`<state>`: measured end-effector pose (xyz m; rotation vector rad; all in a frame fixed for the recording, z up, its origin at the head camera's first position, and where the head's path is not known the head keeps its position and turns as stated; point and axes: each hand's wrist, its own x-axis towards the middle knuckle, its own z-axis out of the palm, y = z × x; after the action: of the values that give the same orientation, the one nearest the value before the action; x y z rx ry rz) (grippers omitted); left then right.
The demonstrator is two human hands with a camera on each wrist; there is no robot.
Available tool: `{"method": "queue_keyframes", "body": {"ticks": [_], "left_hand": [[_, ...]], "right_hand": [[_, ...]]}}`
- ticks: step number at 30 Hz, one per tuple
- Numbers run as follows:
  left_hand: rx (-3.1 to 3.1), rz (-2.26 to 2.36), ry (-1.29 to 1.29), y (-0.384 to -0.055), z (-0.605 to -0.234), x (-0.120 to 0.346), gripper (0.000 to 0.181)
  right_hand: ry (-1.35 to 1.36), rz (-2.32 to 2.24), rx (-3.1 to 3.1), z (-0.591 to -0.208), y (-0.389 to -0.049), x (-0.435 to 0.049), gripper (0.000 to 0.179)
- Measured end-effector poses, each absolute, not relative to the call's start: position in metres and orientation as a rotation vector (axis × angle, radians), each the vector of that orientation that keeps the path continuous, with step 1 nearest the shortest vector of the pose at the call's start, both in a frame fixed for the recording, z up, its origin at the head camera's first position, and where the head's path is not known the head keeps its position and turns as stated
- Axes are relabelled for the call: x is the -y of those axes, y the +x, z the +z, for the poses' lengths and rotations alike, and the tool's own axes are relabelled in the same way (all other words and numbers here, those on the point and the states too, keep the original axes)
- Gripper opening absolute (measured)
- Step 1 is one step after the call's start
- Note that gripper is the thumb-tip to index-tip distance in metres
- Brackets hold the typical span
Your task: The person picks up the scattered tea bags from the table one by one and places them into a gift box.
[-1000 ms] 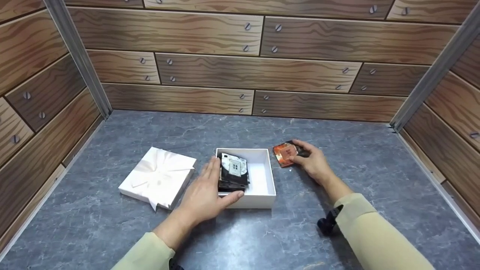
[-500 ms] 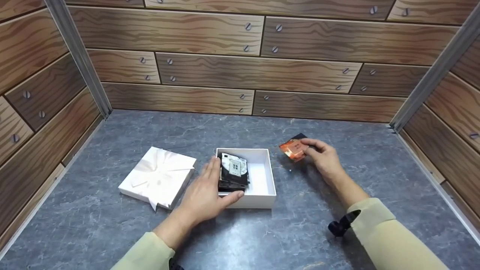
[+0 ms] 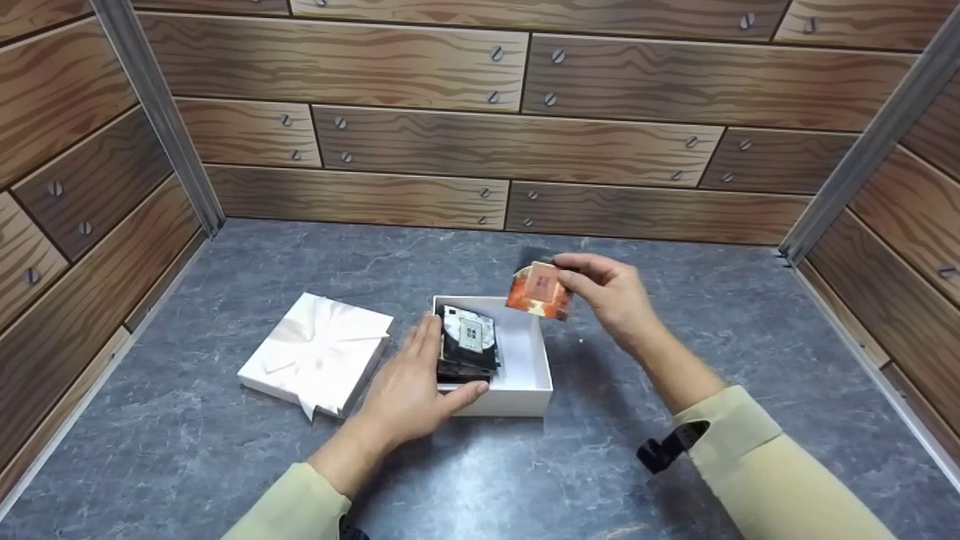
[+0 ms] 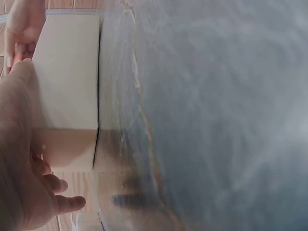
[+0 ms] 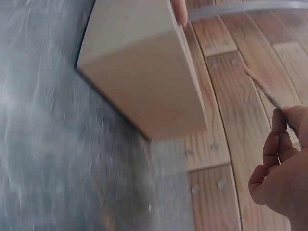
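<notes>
In the head view my right hand (image 3: 611, 296) pinches a flat orange-and-black sachet (image 3: 538, 291) by its right edge, between thumb and fingers. The sachet is raised and overlaps the back right corner of a white open box (image 3: 517, 403). Thin and edge-on, the same sachet (image 5: 262, 89) shows in the right wrist view. My left hand (image 3: 405, 386) rests on the box, straight fingers along its left wall and thumb lying across the front rim. Inside, a black-and-white sachet (image 3: 469, 334) tops a small stack on the left; the box's right half shows its bare white floor.
A white lid (image 3: 319, 356) with a ribbon bow lies left of the box on the grey marbled tabletop (image 3: 480, 480). Wood-patterned walls (image 3: 420, 142) enclose the back and both sides, with metal posts (image 3: 161, 124) at the corners.
My right hand lifted the orange-and-black sachet off the tabletop right of the box, then carried it left to the box's back right corner. The left hand and box stayed put.
</notes>
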<state>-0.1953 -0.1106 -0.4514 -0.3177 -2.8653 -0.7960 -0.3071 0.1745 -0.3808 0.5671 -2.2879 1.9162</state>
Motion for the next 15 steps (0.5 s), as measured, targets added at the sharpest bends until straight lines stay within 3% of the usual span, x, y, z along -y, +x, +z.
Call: {"method": "queue_keyframes", "body": {"ticks": [10, 15], "left_hand": [[2.883, -0.811, -0.305, -0.196, -0.452, 0.11, 0.119], [2.878, -0.81, -0.307, -0.196, -0.451, 0.11, 0.117]], "right_hand": [[0.673, 1.853, 2.515, -0.379, -0.296, -0.144, 0.053], [0.796, 1.802, 2.653, -0.382, -0.292, -0.129, 0.056]]}}
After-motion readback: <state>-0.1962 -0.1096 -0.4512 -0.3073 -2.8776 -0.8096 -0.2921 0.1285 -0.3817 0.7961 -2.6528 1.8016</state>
